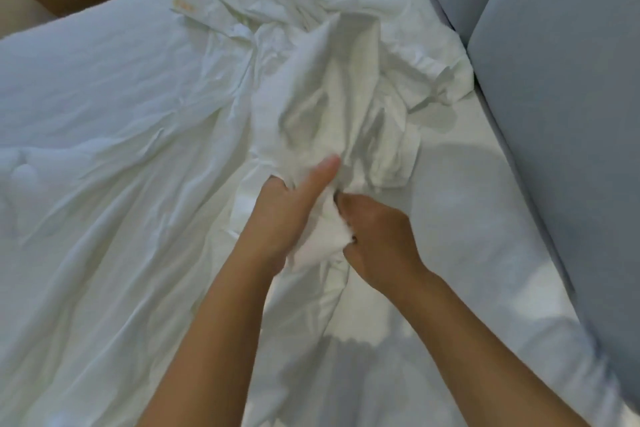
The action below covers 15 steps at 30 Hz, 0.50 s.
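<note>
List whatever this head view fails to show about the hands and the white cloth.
Head view:
Fingers of left hand and right hand: buried in the white cloth.
Cloth's type and shape: bunched, motion-blurred.
Orange print on label: too blurred.
Far side of grey cushion: cut by right edge.

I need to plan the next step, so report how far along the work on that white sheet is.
Done: little that shows; only the mattress beside the grey headboard lies smooth. In hand: the left hand and the right hand both grip one bunched end of the white sheet. Left: the sheet lies crumpled in a heap, neither spread out nor folded.
</note>
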Available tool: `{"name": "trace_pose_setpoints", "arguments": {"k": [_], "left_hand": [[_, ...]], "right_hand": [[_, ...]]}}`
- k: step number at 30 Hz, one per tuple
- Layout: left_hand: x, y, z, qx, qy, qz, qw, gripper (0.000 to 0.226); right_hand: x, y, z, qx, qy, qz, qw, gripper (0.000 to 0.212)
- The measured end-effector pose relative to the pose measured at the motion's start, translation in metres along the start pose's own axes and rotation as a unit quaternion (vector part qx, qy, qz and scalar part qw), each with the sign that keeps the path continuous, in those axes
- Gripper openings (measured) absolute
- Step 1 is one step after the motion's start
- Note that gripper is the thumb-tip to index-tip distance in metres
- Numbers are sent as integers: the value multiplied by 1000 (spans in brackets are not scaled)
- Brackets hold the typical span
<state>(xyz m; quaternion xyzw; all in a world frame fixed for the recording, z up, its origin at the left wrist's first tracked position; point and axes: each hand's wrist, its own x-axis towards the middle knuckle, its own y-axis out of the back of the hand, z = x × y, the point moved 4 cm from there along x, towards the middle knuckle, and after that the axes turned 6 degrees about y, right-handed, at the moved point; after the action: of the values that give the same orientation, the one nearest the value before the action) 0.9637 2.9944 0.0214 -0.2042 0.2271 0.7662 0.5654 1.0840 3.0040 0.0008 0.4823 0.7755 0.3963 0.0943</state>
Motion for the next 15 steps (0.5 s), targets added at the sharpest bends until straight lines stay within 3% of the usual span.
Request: {"name": "trace_pose_setpoints", "arguments": {"k": [2,3,5,7,9,11,15], "left_hand": [[-2,16,-14,61,22,121,991,11],[-2,23,-20,45,36,161,985,9],[1,38,-34,-24,60,199,978,14],[-3,56,-46,-65,75,231,968,17],[-12,68,-55,-36,60,246,967,23],[-23,74,-66,33,43,255,965,33],[-45,74,-86,63,44,243,967,35]], "right_hand": [[-10,-12,-8,-47,65,-49,996,62],[-15,-19,-9,-5,61,-75,995,66],[-24,-30,-4,173,-47,-76,981,61],[-29,-37,6,339,-204,-5,918,53],[-25,-46,16,404,-325,50,854,63],[-8,-50,11,364,-353,17,862,83],[36,-73,-20,264,-286,-139,911,101]]}}
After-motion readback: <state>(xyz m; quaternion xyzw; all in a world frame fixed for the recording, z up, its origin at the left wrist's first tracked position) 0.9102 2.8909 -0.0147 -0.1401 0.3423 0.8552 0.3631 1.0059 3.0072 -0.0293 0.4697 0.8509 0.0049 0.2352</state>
